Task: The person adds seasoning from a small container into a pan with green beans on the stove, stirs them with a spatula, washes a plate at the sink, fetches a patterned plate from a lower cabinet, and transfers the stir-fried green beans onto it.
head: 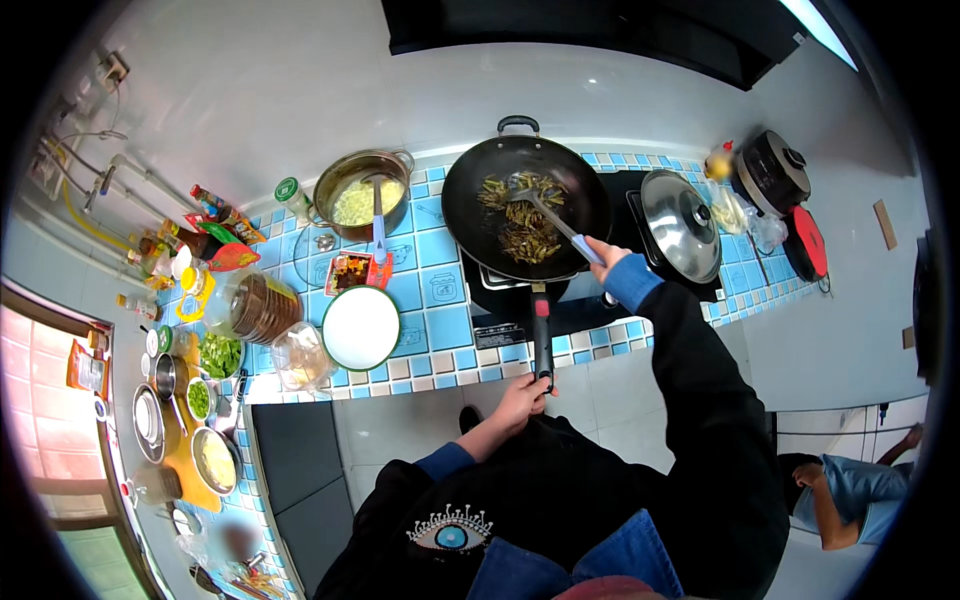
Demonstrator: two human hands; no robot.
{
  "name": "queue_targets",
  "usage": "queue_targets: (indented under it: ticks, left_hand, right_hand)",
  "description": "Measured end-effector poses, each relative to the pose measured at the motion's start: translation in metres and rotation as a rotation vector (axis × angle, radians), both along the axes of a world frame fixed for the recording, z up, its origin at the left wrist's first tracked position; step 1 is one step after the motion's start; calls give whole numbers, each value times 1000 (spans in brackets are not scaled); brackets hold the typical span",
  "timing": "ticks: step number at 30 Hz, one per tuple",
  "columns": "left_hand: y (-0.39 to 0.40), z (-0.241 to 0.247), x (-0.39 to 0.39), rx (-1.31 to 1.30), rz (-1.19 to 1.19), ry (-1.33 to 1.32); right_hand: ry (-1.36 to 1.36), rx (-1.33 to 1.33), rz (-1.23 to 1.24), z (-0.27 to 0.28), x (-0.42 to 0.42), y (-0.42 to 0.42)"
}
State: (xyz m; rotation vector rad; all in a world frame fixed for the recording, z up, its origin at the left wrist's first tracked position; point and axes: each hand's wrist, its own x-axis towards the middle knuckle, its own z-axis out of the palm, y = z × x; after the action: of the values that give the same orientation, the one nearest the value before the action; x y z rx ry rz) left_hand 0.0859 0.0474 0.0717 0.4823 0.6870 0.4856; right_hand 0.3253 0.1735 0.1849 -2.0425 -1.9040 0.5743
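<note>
A black wok (465, 217) sits on the gas stove (585, 304), its long handle (541, 330) pointing towards me. My left hand (523, 403) grips the end of that handle. In my right hand (609, 261) is a metal spatula (551, 216) with a grey handle, its blade down among browned chopped green vegetables (529, 236) in the wok. Left of the wok stands a steel pot (327, 196) holding pale diced food in liquid (356, 204), with a ladle (379, 217) resting in it. An empty white plate (361, 328) lies near the counter edge.
A domed pot lid (675, 225) rests on the stove's right side, near a dark electric cooker (772, 171). Bottles and a large plastic jar (255, 306) crowd the left corner. Bowls stand around a yellow cutting board (196, 480). A person (851, 491) is at the lower right.
</note>
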Motion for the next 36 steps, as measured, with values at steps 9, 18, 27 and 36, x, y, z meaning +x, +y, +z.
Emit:
queue_targets:
  ticks: [9, 18, 27, 36]
  left_hand:
    - [3, 7, -2, -36, -31, 9]
    - [0, 23, -2, 52, -100, 176]
    - [-17, 8, -48, 165, 184, 569]
    - [-53, -33, -95, -33, 593, 610]
  right_hand:
    - [-2, -9, 40, 16, 19, -86]
    - [387, 2, -140, -14, 5, -95]
    - [139, 47, -183, -55, -12, -104]
    - [767, -53, -203, -55, -34, -114]
